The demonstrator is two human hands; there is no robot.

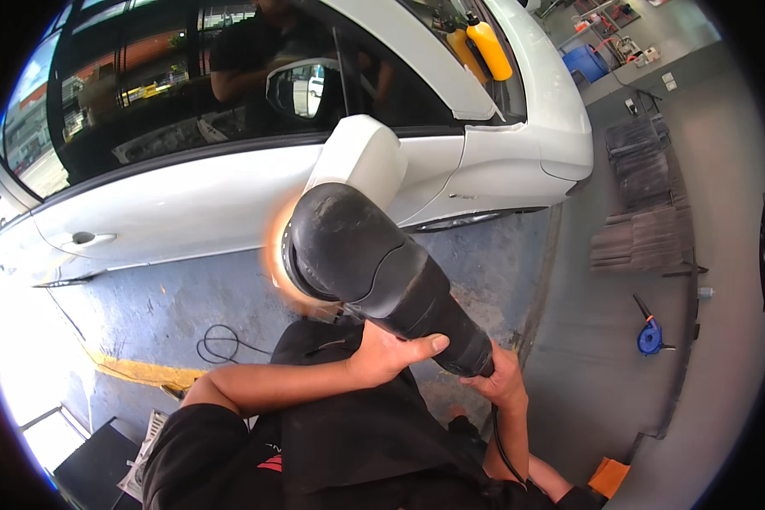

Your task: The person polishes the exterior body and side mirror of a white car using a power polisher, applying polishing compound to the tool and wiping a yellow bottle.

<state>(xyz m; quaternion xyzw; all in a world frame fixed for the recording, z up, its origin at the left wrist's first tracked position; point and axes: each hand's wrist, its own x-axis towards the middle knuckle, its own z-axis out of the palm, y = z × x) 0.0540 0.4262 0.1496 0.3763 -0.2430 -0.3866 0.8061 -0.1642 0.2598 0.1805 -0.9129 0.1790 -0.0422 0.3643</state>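
Note:
A black electric polisher (382, 280) is in both my hands. My left hand (389, 357) grips the underside of its body, thumb along the side. My right hand (500, 376) wraps the rear end, where a black power cord (500, 440) hangs down. The orange pad (274, 255) at the polisher's head is blurred, as if spinning. Behind the head is the white side mirror (363, 153) of a white car. The polisher head hides part of the mirror and the door (197, 197). I cannot tell whether the pad touches the car.
A yellow bottle (488, 48) stands at the windscreen's base. Cable (220, 344) loops across the blue floor. Dark cloths (637, 153), a blue blower-like tool (650, 338) and an orange cloth (609, 478) are along the right side. A blue drum (583, 60) stands farther back.

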